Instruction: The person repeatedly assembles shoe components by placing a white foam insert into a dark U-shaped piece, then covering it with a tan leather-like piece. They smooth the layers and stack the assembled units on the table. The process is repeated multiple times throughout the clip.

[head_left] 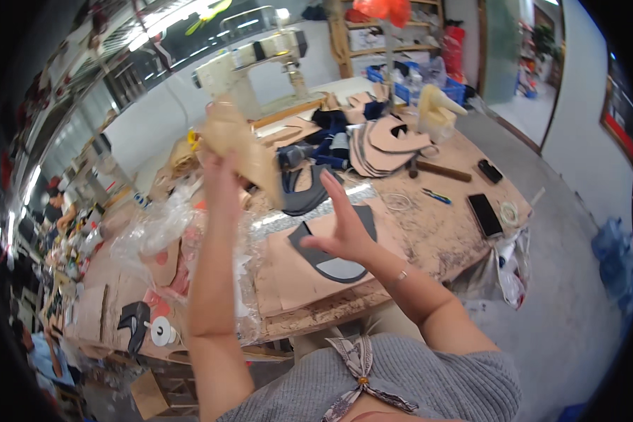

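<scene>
My left hand (221, 183) is raised over the left-middle of the worktable, closed on a tan sheet (238, 144) that is smeared by motion. My right hand (344, 228) hovers with thumb and fingers spread, holding nothing. Below it, a dark grey curved cut piece (301, 251) with a light grey patch (341, 269) lies on a larger tan sheet (278, 285) near the table's front edge. Just beyond, more dark grey curved pieces (304, 198) lie beside a shiny speckled strip (271, 224).
Crumpled clear plastic (148, 235) covers the left side. A stack of tan curved pieces (380, 151), a hammer (443, 171), a pen (436, 196) and a phone (485, 214) lie to the right. A sewing machine (250, 67) stands behind; a black tape dispenser (135, 325) sits front left.
</scene>
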The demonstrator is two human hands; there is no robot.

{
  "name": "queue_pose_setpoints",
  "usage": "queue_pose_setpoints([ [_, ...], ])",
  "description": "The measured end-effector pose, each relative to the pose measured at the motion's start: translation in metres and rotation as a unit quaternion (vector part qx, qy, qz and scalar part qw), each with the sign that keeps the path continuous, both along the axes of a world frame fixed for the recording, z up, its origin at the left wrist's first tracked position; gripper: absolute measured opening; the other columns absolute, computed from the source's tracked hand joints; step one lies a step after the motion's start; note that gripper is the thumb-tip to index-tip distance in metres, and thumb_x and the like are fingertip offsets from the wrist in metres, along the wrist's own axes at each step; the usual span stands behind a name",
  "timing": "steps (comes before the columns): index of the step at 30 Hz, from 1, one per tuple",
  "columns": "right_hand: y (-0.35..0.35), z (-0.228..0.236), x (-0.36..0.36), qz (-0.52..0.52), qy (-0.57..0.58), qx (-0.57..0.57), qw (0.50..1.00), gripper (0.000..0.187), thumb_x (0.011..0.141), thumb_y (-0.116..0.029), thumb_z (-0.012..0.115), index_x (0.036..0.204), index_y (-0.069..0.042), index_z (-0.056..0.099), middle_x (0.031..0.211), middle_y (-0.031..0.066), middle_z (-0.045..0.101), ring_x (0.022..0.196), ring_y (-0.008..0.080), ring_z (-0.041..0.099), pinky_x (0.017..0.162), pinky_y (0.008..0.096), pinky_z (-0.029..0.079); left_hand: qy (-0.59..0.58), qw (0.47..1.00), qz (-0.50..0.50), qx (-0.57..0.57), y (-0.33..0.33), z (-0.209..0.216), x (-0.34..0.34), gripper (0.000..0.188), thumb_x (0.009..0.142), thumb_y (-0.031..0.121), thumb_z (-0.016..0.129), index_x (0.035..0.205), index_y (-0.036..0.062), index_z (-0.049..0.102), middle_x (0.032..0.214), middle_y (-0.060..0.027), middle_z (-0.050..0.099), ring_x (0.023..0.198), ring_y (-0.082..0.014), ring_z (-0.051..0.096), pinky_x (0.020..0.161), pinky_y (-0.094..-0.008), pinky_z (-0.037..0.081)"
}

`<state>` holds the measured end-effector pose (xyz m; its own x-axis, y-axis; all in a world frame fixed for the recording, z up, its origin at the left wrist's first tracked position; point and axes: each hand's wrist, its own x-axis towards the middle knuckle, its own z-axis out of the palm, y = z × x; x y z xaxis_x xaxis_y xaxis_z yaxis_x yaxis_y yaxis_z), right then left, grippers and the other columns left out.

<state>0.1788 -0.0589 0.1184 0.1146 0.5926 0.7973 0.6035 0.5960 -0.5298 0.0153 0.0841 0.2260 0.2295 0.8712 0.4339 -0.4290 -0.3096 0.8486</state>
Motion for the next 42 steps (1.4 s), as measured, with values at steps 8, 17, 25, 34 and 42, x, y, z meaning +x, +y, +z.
queue_pose_setpoints([
  [8,0.009,-0.018,0.081,-0.225,-0.041,-0.097,0.969,0.045,0.078,0.005,0.054,0.121,-0.005,0.059,0.093,0.0211,0.067,0.084,0.0364,0.066,0.073,0.0421,0.052,-0.04,0.979,-0.181,-0.087,-0.053,-0.09,0.13,0.027,0.093,0.011,0.058,0.116,0.0008,0.047,0.111,-0.0111,0.058,0.1,-0.0216,0.061,0.086,-0.035,0.055],
  [17,-0.019,-0.12,0.241,-0.084,0.587,-0.201,0.78,0.024,0.088,-0.008,0.06,0.11,0.002,0.059,0.102,0.0101,0.065,0.096,0.021,0.063,0.078,0.0337,0.05,0.522,0.737,-0.077,0.422,-0.121,-0.208,0.078,0.074,0.083,0.052,0.064,0.137,0.0058,0.044,0.14,-0.019,0.043,0.132,-0.0391,0.038,0.108,-0.0475,0.03],
  [25,-0.083,-0.116,0.186,-0.563,-0.126,-0.155,0.802,0.058,0.074,-0.016,0.075,0.124,-0.001,0.051,0.112,0.0231,0.06,0.106,0.0395,0.056,0.09,0.044,0.046,0.646,0.621,-0.031,0.443,-0.139,-0.226,0.033,0.092,0.08,0.07,0.053,0.146,0.0079,0.033,0.152,-0.0206,0.025,0.139,-0.0453,0.02,0.112,-0.0566,0.016],
  [34,-0.049,-0.146,0.178,-0.275,-0.134,-0.309,0.9,0.052,0.077,-0.033,0.072,0.116,0.0,0.06,0.118,0.019,0.06,0.11,0.0368,0.056,0.095,0.0418,0.045,0.638,0.63,-0.051,0.44,-0.137,-0.221,0.032,0.089,0.079,0.068,0.055,0.145,0.0103,0.036,0.152,-0.0197,0.026,0.14,-0.0423,0.021,0.112,-0.0554,0.018],
  [42,-0.035,-0.138,0.195,-0.294,-0.107,-0.401,0.861,0.058,0.074,-0.032,0.075,0.122,-0.004,0.059,0.124,0.0152,0.058,0.116,0.034,0.052,0.099,0.0412,0.042,0.643,0.626,-0.075,0.434,-0.124,-0.213,0.018,0.089,0.079,0.067,0.055,0.147,0.0133,0.032,0.154,-0.0166,0.024,0.143,-0.033,0.019,0.115,-0.0495,0.018],
])
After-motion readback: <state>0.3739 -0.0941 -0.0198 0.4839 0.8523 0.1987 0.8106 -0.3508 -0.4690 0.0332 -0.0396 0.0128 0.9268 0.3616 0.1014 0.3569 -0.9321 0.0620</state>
